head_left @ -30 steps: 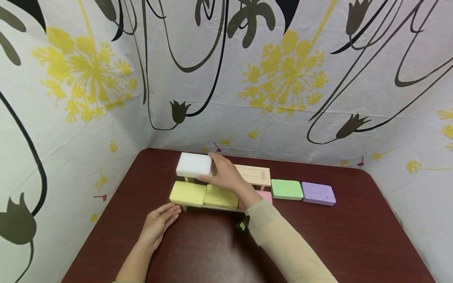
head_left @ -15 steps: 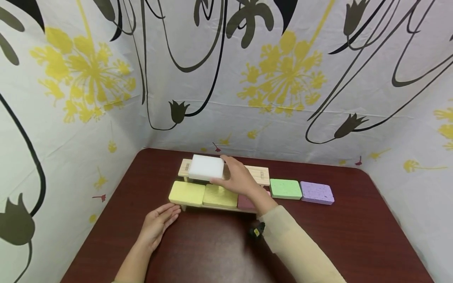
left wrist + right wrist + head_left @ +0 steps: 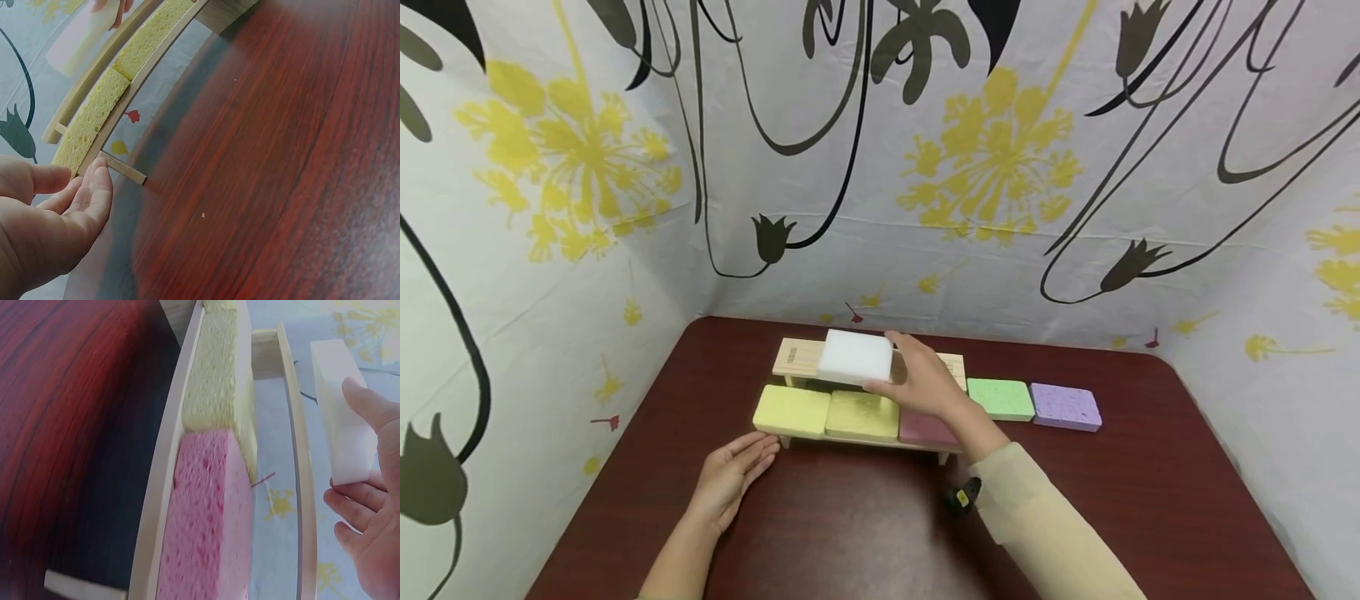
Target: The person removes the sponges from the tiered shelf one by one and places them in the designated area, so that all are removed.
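My right hand holds a white sponge by its right end, thumb on the near side and fingers on the far side. In the head view this sponge overlaps the rear wooden shelf; whether it touches the shelf I cannot tell. The front shelf bears two yellow sponges and a pink sponge, partly hidden by my right forearm. My left hand touches the front shelf's left end with nearly straight fingers; the left wrist view shows its thumb beside the yellow sponge's end.
A green sponge and a purple sponge lie side by side on the dark red table, right of the shelves. Patterned white cloth hangs behind and along both sides of the table.
My right hand has carried the white sponge to the right, from the rear shelf's left end toward its middle, uncovering that end. My left hand stays at the front shelf's left end.
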The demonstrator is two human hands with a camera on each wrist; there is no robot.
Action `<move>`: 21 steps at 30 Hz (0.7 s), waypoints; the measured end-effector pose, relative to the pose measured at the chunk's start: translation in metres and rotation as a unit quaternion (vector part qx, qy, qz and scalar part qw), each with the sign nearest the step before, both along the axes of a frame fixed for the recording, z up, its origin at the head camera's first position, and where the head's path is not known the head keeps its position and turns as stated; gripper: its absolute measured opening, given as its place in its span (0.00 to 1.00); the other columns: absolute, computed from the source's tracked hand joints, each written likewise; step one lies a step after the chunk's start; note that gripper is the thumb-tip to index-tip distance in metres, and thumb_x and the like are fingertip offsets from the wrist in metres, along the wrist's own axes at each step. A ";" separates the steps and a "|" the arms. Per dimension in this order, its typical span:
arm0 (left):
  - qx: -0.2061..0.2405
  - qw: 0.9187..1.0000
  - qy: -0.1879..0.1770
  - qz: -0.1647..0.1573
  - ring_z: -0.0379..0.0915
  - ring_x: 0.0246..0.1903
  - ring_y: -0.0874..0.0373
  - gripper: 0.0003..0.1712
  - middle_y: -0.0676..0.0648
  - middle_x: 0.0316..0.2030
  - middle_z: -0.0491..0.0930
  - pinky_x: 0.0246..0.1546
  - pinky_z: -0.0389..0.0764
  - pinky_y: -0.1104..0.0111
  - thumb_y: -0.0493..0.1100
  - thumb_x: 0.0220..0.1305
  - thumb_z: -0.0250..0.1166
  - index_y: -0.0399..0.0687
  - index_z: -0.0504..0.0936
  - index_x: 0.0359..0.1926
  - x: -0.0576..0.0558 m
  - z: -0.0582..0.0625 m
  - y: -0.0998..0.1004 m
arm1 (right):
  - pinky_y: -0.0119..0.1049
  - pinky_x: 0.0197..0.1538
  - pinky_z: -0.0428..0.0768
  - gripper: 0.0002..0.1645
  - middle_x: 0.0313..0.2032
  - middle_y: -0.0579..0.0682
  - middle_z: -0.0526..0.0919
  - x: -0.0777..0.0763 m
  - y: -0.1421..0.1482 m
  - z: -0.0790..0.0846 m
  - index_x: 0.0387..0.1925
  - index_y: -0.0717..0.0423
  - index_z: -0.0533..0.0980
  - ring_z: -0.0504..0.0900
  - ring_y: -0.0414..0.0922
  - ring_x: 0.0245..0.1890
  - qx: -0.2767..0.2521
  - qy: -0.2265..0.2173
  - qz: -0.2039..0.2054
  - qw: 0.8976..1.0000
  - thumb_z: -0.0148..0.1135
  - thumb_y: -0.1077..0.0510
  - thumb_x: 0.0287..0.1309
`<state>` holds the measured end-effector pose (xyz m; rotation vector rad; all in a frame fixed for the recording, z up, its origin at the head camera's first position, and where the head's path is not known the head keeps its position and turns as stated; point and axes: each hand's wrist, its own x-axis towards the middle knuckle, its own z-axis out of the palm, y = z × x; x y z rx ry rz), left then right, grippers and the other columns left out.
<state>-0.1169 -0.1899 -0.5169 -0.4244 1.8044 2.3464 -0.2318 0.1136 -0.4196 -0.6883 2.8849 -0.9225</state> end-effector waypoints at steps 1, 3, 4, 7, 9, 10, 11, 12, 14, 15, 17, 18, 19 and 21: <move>0.000 1.000 -0.001 0.000 0.78 0.56 0.57 0.24 0.27 0.66 0.68 0.62 0.77 0.66 0.32 0.79 0.49 0.24 0.62 0.70 0.000 0.000 0.000 | 0.53 0.73 0.66 0.60 0.74 0.57 0.63 0.001 0.002 -0.001 0.77 0.57 0.58 0.62 0.55 0.73 0.001 0.002 -0.002 1.000 0.69 0.29 0.55; 0.000 1.000 -0.002 0.000 0.77 0.57 0.56 0.24 0.27 0.66 0.67 0.62 0.77 0.66 0.32 0.79 0.49 0.24 0.62 0.71 0.000 -0.001 0.000 | 0.54 0.72 0.67 0.60 0.74 0.57 0.63 0.002 0.007 -0.002 0.77 0.57 0.58 0.63 0.55 0.73 0.001 0.002 -0.004 1.000 0.70 0.30 0.55; 0.000 1.000 -0.002 0.000 0.77 0.57 0.56 0.24 0.27 0.67 0.67 0.62 0.77 0.66 0.32 0.79 0.49 0.25 0.62 0.71 0.000 0.000 0.000 | 0.54 0.72 0.67 0.60 0.73 0.57 0.64 0.003 0.009 -0.002 0.77 0.57 0.58 0.63 0.55 0.73 0.001 0.002 -0.007 1.000 0.70 0.30 0.55; -0.001 1.000 -0.002 -0.002 0.78 0.56 0.58 0.25 0.27 0.67 0.67 0.62 0.77 0.66 0.32 0.79 0.49 0.25 0.62 0.71 0.000 0.000 0.000 | 0.56 0.71 0.68 0.59 0.73 0.58 0.65 0.006 0.015 -0.002 0.77 0.57 0.59 0.64 0.56 0.72 -0.003 0.010 -0.013 1.000 0.72 0.32 0.55; -0.001 1.000 -0.002 -0.003 0.79 0.55 0.60 0.25 0.27 0.67 0.67 0.62 0.77 0.66 0.32 0.79 0.49 0.25 0.62 0.71 0.000 0.002 0.000 | 0.56 0.70 0.69 0.58 0.72 0.59 0.66 0.007 0.018 -0.003 0.76 0.58 0.59 0.65 0.57 0.71 -0.004 0.018 -0.015 1.000 0.73 0.34 0.55; -0.001 1.000 -0.002 -0.004 0.79 0.55 0.60 0.25 0.27 0.67 0.67 0.62 0.77 0.66 0.33 0.79 0.49 0.25 0.62 0.71 0.000 0.002 0.000 | 0.56 0.70 0.69 0.58 0.72 0.59 0.66 0.007 0.019 -0.003 0.76 0.58 0.60 0.66 0.57 0.71 -0.005 0.022 -0.016 1.000 0.73 0.34 0.55; -0.001 1.000 -0.003 -0.004 0.79 0.54 0.61 0.25 0.27 0.67 0.67 0.62 0.77 0.66 0.33 0.79 0.49 0.25 0.62 0.71 -0.001 0.002 0.000 | 0.57 0.70 0.70 0.58 0.71 0.60 0.67 0.008 0.021 -0.004 0.76 0.59 0.60 0.66 0.57 0.70 -0.005 0.028 -0.014 0.999 0.73 0.34 0.55; -0.001 1.000 -0.003 -0.003 0.79 0.54 0.61 0.25 0.27 0.67 0.67 0.62 0.77 0.66 0.33 0.79 0.49 0.25 0.61 0.71 -0.001 0.002 0.000 | 0.56 0.70 0.70 0.58 0.71 0.60 0.67 0.008 0.022 -0.004 0.75 0.60 0.60 0.66 0.57 0.70 -0.005 0.032 -0.012 0.999 0.73 0.34 0.55; 0.000 1.000 -0.005 -0.003 0.79 0.54 0.61 0.25 0.27 0.67 0.66 0.63 0.77 0.66 0.33 0.79 0.49 0.25 0.61 0.71 -0.001 0.002 0.000 | 0.56 0.69 0.71 0.58 0.71 0.60 0.67 0.009 0.025 -0.005 0.75 0.61 0.61 0.67 0.57 0.70 -0.006 0.036 -0.010 0.999 0.74 0.34 0.54; 0.000 1.000 -0.006 -0.003 0.79 0.54 0.61 0.25 0.27 0.67 0.66 0.62 0.77 0.66 0.33 0.79 0.49 0.25 0.61 0.71 -0.001 0.002 0.000 | 0.56 0.69 0.70 0.58 0.70 0.61 0.68 0.010 0.026 -0.005 0.75 0.61 0.61 0.67 0.57 0.70 -0.007 0.038 -0.009 0.999 0.74 0.35 0.54; -0.001 1.000 -0.007 -0.003 0.79 0.54 0.61 0.25 0.27 0.67 0.66 0.62 0.77 0.66 0.33 0.79 0.49 0.25 0.61 0.71 0.000 0.002 0.000 | 0.56 0.69 0.71 0.58 0.70 0.61 0.68 0.012 0.030 -0.006 0.74 0.62 0.61 0.67 0.57 0.70 -0.007 0.045 -0.008 0.999 0.74 0.35 0.54; -0.002 1.000 -0.007 -0.002 0.79 0.54 0.61 0.25 0.27 0.67 0.66 0.62 0.77 0.66 0.33 0.79 0.49 0.25 0.61 0.71 0.000 0.002 0.000 | 0.56 0.69 0.71 0.58 0.70 0.61 0.69 0.013 0.032 -0.007 0.74 0.62 0.62 0.67 0.57 0.70 -0.007 0.048 -0.008 0.999 0.75 0.35 0.54; -0.002 1.000 -0.007 -0.003 0.79 0.55 0.60 0.25 0.27 0.67 0.66 0.62 0.77 0.66 0.33 0.79 0.50 0.25 0.61 0.71 0.000 0.002 0.001 | 0.56 0.69 0.71 0.57 0.69 0.61 0.69 0.013 0.034 -0.008 0.74 0.62 0.62 0.68 0.57 0.69 -0.008 0.052 -0.009 0.999 0.75 0.36 0.53; -0.003 1.000 -0.008 -0.003 0.78 0.55 0.59 0.25 0.27 0.67 0.66 0.62 0.77 0.67 0.33 0.79 0.50 0.25 0.61 0.71 0.001 0.001 0.001 | 0.56 0.70 0.70 0.57 0.69 0.61 0.70 0.015 0.039 -0.009 0.73 0.63 0.63 0.69 0.57 0.69 -0.009 0.062 -0.009 0.998 0.76 0.37 0.53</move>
